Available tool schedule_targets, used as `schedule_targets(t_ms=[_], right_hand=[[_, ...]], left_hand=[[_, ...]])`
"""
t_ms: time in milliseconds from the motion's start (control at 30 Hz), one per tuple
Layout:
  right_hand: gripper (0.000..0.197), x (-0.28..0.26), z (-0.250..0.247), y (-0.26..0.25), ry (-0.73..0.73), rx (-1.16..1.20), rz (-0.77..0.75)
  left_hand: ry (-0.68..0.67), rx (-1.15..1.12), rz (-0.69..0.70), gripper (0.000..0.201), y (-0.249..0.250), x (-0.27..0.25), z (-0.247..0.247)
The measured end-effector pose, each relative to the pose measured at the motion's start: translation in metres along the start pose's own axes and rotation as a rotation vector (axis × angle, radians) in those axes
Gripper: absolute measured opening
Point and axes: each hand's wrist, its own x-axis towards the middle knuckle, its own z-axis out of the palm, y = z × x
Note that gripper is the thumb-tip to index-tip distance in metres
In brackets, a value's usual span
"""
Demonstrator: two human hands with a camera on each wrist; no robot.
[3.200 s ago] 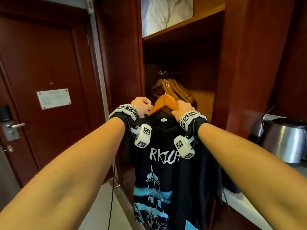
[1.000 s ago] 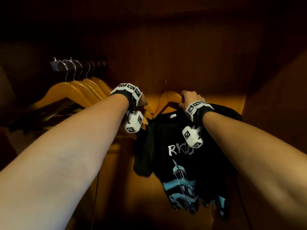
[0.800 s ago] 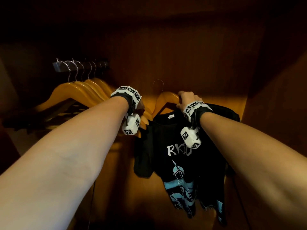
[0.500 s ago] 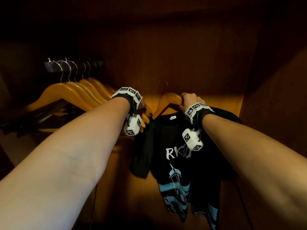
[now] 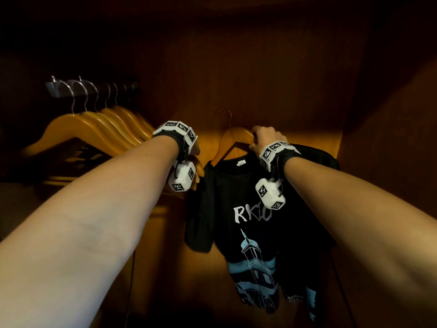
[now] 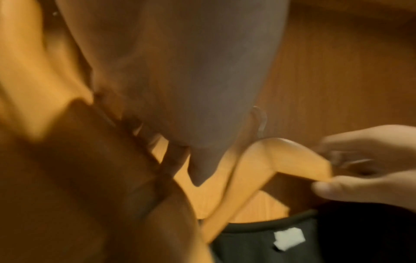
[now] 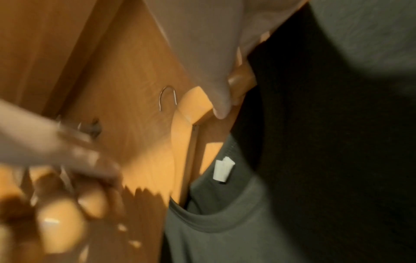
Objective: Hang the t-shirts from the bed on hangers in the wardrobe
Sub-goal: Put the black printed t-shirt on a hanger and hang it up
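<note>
A black t-shirt with white letters and a blue tower print hangs on a wooden hanger inside the wardrobe. My right hand grips the hanger's right shoulder, thumb underneath, as the left wrist view shows. The hanger's metal hook stands free in the air, right of the rail and below its height. My left hand is off the shirt, with straight fingers against the ends of the empty hangers. Both wrist views are blurred.
Several empty wooden hangers hang in a row from the short rail at the upper left. The wardrobe's wooden back panel is right behind the hook, and a side wall stands close on the right. It is dim in here.
I have moved from outside the wardrobe to inside it. My left hand let go of the shirt's hanger and went to the empty hangers. In the last second the held hanger hardly moved.
</note>
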Motion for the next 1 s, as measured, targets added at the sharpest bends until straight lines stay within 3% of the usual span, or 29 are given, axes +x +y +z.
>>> schedule_targets(t_ms=[133,333,400,500,600,767,833,933,1000], right_hand=[[0.047,0.000,-0.001,-0.016,0.026,-0.008,-0.070],[0.043,0.003,-0.013,-0.052,0.060,0.047,-0.099],[0.041,0.005,-0.018,-0.066,0.060,0.062,-0.094],[0.040,0.010,-0.023,-0.090,0.049,0.054,-0.100],[0.038,0.016,-0.027,-0.116,0.009,0.039,-0.122],[0.041,0.030,-0.031,-0.157,-0.076,0.089,-0.141],[0.048,0.040,-0.031,-0.172,-0.084,0.115,-0.158],[0.043,0.040,-0.045,-0.186,-0.017,0.116,-0.193],[0.055,0.040,-0.052,-0.191,-0.011,0.068,-0.230]], left_hand=[[-0.042,-0.058,0.041,0.059,-0.008,0.010,0.009],[-0.149,-0.203,0.035,0.049,-0.033,0.025,0.004],[-0.124,-0.220,0.060,0.036,-0.039,0.027,0.001],[-0.120,-0.164,0.021,0.045,-0.050,0.034,0.000],[-0.032,-0.078,0.025,0.054,-0.065,0.037,-0.001],[0.153,-0.062,-0.041,0.051,-0.101,0.039,-0.020],[0.174,-0.046,-0.062,0.057,-0.120,0.061,-0.021],[0.150,-0.010,-0.060,0.053,-0.143,0.103,-0.016],[0.101,-0.003,-0.063,0.037,-0.141,0.076,-0.030]])
